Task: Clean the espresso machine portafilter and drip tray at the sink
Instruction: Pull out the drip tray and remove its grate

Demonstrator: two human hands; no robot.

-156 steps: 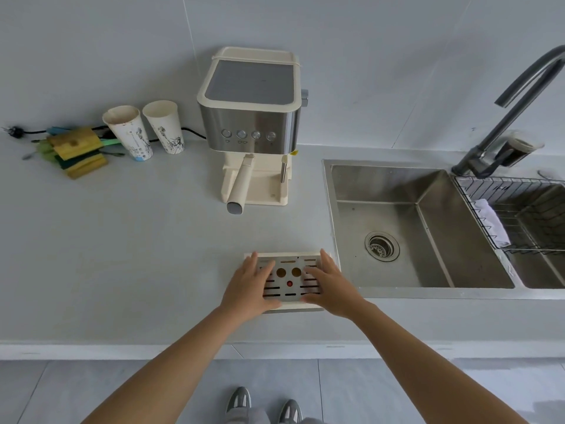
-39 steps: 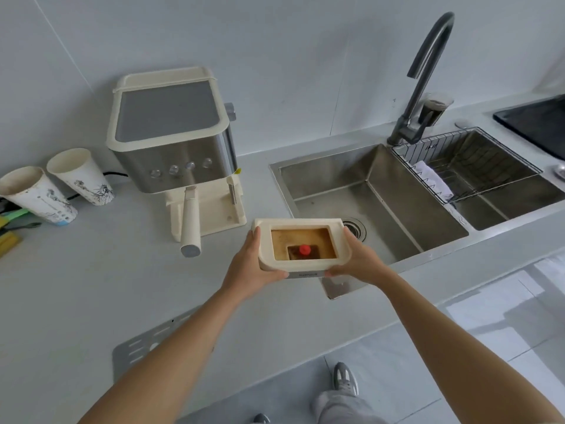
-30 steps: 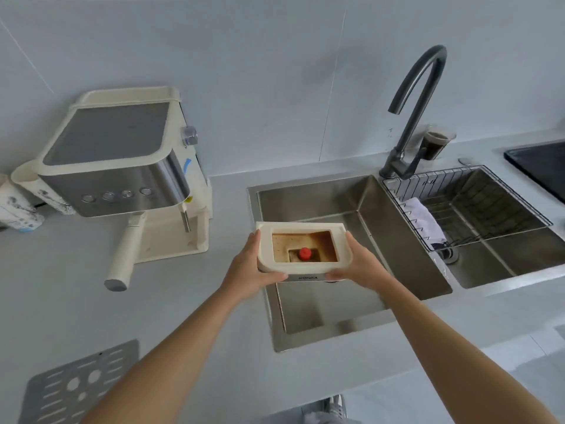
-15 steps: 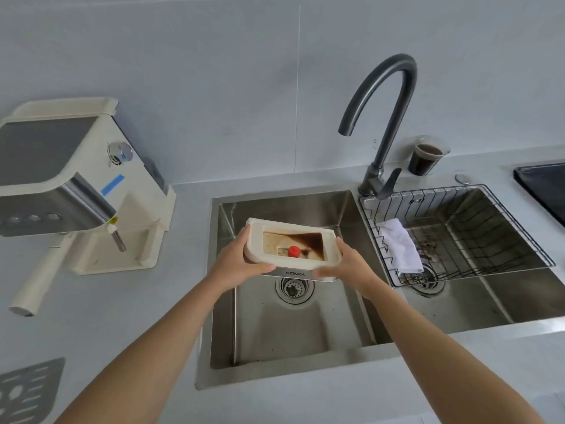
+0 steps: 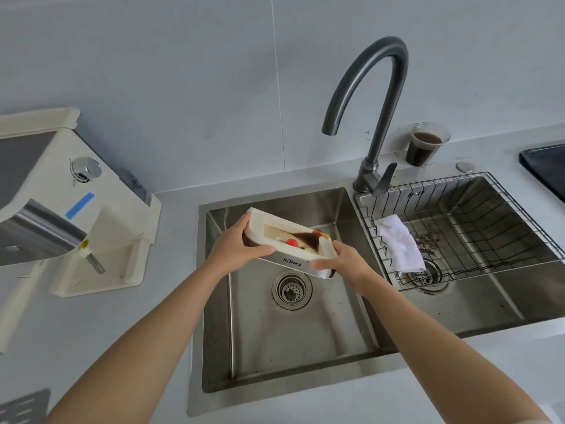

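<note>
Both hands (image 5: pixel 235 246) tilt coffee-filled drip tray (image 5: pixel 324 250) over sink (image 5: pixel 305 347).

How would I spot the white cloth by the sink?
Find the tall dark faucet; right of it a wire basket sits in the right basin. The white cloth hangs over the basket's left edge, the only soft thing there.

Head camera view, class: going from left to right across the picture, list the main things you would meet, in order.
Espresso machine → left hand → drip tray → right hand → white cloth → cup of dark liquid → wire basket → black hob.
</note>
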